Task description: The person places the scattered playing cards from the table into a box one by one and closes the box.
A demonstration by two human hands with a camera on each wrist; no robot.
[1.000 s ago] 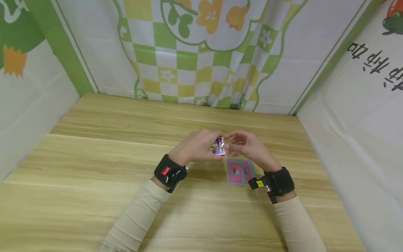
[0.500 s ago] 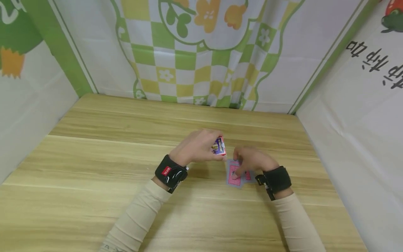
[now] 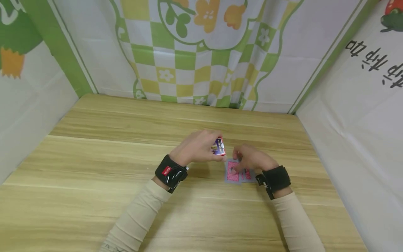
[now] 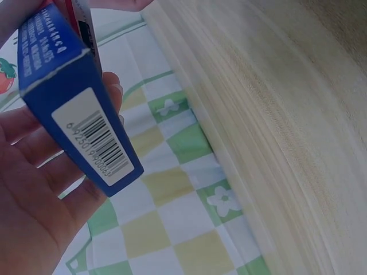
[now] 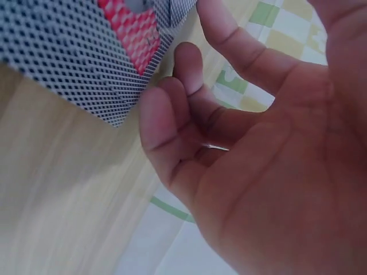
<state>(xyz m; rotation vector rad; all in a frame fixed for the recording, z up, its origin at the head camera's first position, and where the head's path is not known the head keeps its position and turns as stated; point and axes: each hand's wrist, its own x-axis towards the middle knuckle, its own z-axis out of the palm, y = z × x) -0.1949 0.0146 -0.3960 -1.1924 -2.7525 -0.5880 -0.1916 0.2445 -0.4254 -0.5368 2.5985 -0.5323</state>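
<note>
My left hand (image 3: 196,147) grips a small playing-card box (image 3: 218,147) between thumb and fingers, above the table. The left wrist view shows the box's blue end (image 4: 94,134) with a white barcode label. Below and right of it, my right hand (image 3: 254,159) pinches a red-backed playing card (image 3: 233,177) between thumb and forefinger. A second red-backed card (image 3: 248,175) lies beside and partly behind it, half covered by the hand. Up close in the right wrist view, a card's dotted grey border (image 5: 74,74) stands tilted off the table, while the other fingers curl loosely.
A light wood-grain table (image 3: 94,168) spreads beneath both hands. At its back edge hangs a green, yellow and white checked curtain (image 3: 185,77). White printed cloth panels (image 3: 352,140) border the left and right sides.
My right hand has come down from the box's end to the cards and taken hold of one, which has shifted slightly left. The left hand stays put with the box.
</note>
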